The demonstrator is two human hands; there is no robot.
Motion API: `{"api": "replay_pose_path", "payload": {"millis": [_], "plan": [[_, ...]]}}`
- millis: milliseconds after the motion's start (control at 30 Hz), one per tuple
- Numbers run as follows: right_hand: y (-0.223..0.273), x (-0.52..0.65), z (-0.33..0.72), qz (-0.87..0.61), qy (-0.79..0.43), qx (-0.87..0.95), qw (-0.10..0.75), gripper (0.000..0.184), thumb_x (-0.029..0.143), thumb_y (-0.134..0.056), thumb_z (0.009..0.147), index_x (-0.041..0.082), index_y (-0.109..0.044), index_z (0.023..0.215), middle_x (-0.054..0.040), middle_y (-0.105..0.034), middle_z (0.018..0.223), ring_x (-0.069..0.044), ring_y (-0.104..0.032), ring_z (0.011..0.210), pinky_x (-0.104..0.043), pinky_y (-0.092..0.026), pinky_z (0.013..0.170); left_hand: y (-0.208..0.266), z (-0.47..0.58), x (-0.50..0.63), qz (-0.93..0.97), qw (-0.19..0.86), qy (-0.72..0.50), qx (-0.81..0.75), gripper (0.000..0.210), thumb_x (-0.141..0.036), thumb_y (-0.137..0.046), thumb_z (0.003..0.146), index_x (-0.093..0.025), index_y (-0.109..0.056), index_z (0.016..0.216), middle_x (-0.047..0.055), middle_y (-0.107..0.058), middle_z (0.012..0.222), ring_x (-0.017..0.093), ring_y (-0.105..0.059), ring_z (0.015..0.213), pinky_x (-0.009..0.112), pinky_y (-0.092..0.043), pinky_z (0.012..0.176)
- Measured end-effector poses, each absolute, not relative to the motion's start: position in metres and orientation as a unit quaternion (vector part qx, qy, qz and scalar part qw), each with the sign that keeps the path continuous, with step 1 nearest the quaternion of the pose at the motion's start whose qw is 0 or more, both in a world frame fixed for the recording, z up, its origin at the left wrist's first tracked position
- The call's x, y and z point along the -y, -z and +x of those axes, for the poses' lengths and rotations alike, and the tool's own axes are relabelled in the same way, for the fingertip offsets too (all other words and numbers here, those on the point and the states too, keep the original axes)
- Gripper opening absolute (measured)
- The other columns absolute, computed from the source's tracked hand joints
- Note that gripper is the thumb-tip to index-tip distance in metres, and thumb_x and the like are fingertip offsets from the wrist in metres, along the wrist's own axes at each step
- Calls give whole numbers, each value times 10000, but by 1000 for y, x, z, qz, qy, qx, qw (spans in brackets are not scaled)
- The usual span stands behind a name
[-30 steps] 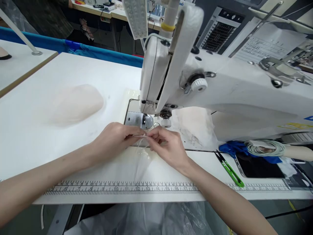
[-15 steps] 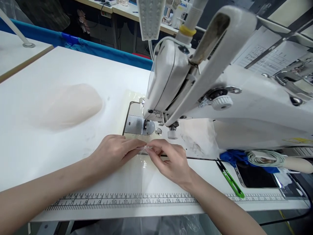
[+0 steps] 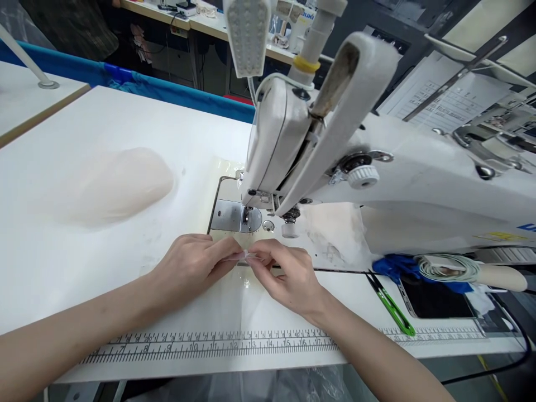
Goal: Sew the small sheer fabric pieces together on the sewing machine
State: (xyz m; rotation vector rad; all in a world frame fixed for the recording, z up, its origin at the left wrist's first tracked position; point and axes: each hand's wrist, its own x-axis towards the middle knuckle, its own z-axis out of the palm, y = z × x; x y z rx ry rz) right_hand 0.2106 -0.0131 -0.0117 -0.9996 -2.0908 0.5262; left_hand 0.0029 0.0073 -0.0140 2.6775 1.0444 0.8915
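Note:
Between my two hands is a small piece of thin whitish sheer fabric (image 3: 246, 254), mostly hidden by my fingers. My left hand (image 3: 200, 258) pinches it from the left with thumb and forefinger. From the right, my right hand (image 3: 288, 273) pinches it too, fingertips almost touching the left ones. Both hands are at the near side of the sewing machine's metal needle plate (image 3: 228, 215). Just beyond them stands the white sewing machine (image 3: 276, 139), its presser foot (image 3: 247, 216) above the plate. A pale sheer cup-shaped fabric piece (image 3: 129, 184) lies on the table to the left.
A printed ruler (image 3: 221, 345) runs along the front edge of the white table (image 3: 104, 262). On the right lie green-handled snips (image 3: 393, 310), a dark phone (image 3: 435, 298), a blue cloth (image 3: 391, 267) and a coil of pale cord (image 3: 448, 268). A blue fabric trough (image 3: 176, 97) borders the far side.
The camera view has shifted slightly. Both hands keep their pinch on the fabric, with only a slight movement of the fingers.

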Motion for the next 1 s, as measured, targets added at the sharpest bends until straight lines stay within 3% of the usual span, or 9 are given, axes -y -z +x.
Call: {"api": "replay_pose_path", "payload": {"millis": [300, 433, 533, 633, 733, 833, 1000], "plan": [[13, 13, 210, -359, -181, 838, 368, 149, 131, -461, 930, 208, -536, 1034, 75, -553, 597, -73, -471, 481, -193, -421, 472, 16, 1, -9, 888, 54, -330, -315, 174, -240, -449, 1001, -191, -532, 857, -81, -570, 554, 74, -504, 436, 189, -380, 466], [13, 13, 210, -353, -146, 846, 372, 131, 157, -472, 949, 193, -562, 1038, 70, -606, 623, -61, -488, 471, -187, -433, 476, 12, 0, -8, 889, 61, -330, -313, 189, -265, -454, 1007, -185, -550, 865, -72, -609, 587, 68, -539, 465, 182, -409, 497], [13, 12, 211, -328, -69, 854, 398, 92, 139, -556, 937, 177, -594, 1011, 56, -664, 681, -46, -535, 500, -175, -443, 484, 10, 1, -6, 886, 55, -333, -318, 171, -280, -461, 1006, -183, -559, 903, -71, -609, 583, 70, -548, 468, 181, -422, 504], [9, 12, 214, -281, 54, 874, 392, 117, 97, -608, 902, 143, -631, 1008, 61, -624, 595, -57, -528, 486, -195, -431, 451, 10, 2, -4, 881, 68, -335, -327, 178, -281, -423, 1015, -178, -565, 1050, -102, -519, 504, 63, -497, 417, 169, -409, 476], [3, 11, 216, -199, 179, 884, 383, 92, 50, -625, 863, 128, -671, 875, 54, -597, 547, -64, -521, 484, -205, -437, 436, 9, 3, -1, 884, 69, -342, -310, 217, -231, -409, 1012, -194, -557, 1167, -116, -481, 490, 57, -484, 412, 165, -420, 495], [0, 11, 215, -145, 244, 876, 391, 111, 37, -714, 781, 130, -673, 735, 39, -600, 547, -65, -537, 501, -202, -435, 429, 6, 2, 1, 894, 58, -338, -289, 157, -188, -465, 989, -196, -598, 1070, -90, -567, 550, 66, -544, 474, 189, -448, 539], [-13, 21, 213, -137, 235, 870, 411, 138, 39, -742, 749, 136, -657, 701, 46, -573, 526, -61, -497, 469, -217, -382, 410, -11, -1, 10, 898, 83, -335, -274, 158, -207, -479, 979, -182, -618, 910, -61, -606, 559, 75, -536, 454, 201, -412, 483]]}}
